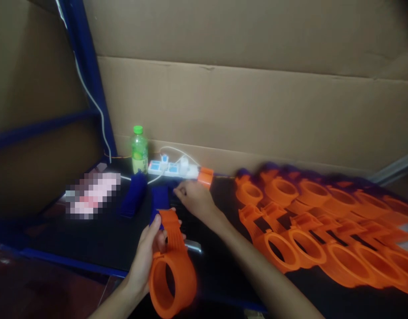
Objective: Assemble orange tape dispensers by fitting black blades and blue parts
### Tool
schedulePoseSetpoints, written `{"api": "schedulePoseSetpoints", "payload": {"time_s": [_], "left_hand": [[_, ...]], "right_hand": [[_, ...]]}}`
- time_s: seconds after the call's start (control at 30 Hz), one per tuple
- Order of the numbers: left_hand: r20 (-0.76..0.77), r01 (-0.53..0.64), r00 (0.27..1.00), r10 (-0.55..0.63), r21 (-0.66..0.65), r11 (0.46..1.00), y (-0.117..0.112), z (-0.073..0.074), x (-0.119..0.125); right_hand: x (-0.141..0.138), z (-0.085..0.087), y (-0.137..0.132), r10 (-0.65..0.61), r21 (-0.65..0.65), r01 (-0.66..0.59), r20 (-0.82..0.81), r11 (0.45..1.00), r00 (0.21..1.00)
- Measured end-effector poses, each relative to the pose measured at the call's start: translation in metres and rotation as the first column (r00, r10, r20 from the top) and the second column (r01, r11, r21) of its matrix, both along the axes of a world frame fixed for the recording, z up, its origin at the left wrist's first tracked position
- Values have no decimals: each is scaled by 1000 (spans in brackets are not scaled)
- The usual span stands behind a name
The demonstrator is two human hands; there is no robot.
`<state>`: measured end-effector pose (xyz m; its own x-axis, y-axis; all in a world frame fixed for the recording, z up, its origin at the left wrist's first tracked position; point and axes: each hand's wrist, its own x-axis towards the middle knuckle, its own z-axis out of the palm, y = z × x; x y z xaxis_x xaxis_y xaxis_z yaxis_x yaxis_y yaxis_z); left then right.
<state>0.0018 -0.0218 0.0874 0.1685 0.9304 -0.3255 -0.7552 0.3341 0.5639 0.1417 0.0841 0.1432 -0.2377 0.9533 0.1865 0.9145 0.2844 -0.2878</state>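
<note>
My left hand point(146, 248) is closed around the ribbed neck of an orange plastic part with a wide ring point(172, 283) at its lower end. A blue strip point(160, 198) shows just beyond the top of this part; whether it is joined to it I cannot tell. Above and to the right, my right hand point(195, 197) has its fingers curled together close to the dark tabletop. What they grip, if anything, is hidden. A silvery metal piece point(193, 246) shows just right of the orange neck. Left of the strip lies a bundle of blue pieces point(134, 195).
Rows of similar orange ringed parts point(323, 239) cover the right side of the black table point(91, 241). A green-capped bottle point(139, 153) and a white power strip point(172, 168) with cables stand at the back, before a cardboard wall point(250, 110). An orange block point(205, 177) sits beside the strip.
</note>
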Motion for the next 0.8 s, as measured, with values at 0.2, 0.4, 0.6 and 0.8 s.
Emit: {"api": "schedulePoseSetpoints", "payload": {"time_s": [0.2,0.4,0.6,0.8], "left_hand": [[-3,-68,998,68,26,997,-2,-4,0],[13,-47,999,46,10,999,-2,-6,-1],[24,-36,999,36,3,999,-5,-5,3],[37,-106,994,103,92,990,-8,-3,5]], "right_hand": [[-24,-18,21,-5,-88,15,111,996,994],[-34,-25,30,-55,-132,75,154,988,987],[-32,-12,27,-104,-34,106,45,994,994],[-16,10,-9,-19,92,30,-117,995,993]]}}
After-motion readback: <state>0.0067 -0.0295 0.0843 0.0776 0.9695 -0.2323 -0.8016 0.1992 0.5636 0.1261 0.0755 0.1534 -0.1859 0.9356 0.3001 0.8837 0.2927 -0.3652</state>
